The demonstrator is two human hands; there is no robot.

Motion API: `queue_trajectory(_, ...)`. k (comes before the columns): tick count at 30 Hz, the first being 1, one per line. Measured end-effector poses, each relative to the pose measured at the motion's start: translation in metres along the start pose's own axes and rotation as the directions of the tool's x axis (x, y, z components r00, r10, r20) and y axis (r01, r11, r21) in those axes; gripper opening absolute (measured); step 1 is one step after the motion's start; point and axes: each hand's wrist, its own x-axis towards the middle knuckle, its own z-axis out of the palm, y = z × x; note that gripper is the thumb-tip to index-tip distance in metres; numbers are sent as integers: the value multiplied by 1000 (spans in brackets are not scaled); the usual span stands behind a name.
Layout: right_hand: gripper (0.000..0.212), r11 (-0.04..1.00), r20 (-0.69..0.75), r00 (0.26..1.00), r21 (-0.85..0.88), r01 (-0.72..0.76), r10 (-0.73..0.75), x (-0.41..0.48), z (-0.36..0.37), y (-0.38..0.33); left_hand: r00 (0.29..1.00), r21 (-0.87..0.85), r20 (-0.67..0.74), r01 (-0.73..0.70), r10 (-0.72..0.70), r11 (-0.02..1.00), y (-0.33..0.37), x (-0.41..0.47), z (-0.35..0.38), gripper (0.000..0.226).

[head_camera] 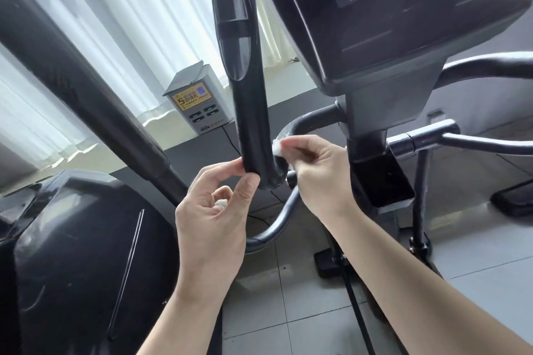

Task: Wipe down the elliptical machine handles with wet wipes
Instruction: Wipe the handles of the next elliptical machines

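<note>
The handle point(247, 101) runs down from 12 o'clock to mid-frame, its lower end pinched at 8 o'clock by the left hand point(219, 204), so the right hand point(315, 166), pinching the wet wipe point(280, 147) against its 3 o'clock side, should press firmly and circle the tip.

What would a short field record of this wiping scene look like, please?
handle: black, padded, roughly upright, lower end between both hands
left hand: pinches the handle's lower end; small white wad inside its curled fingers
right hand: pinches the wet wipe against the handle's end
console: upper right, buttons visible
charging box: on the window ledge behind
</note>
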Motion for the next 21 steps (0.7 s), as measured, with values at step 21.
queue_trajectory(21,14,989,-134,980,41,-144,148,-22,3,-1,1000,-33,28,7,-6,999,2,0,-1,13)
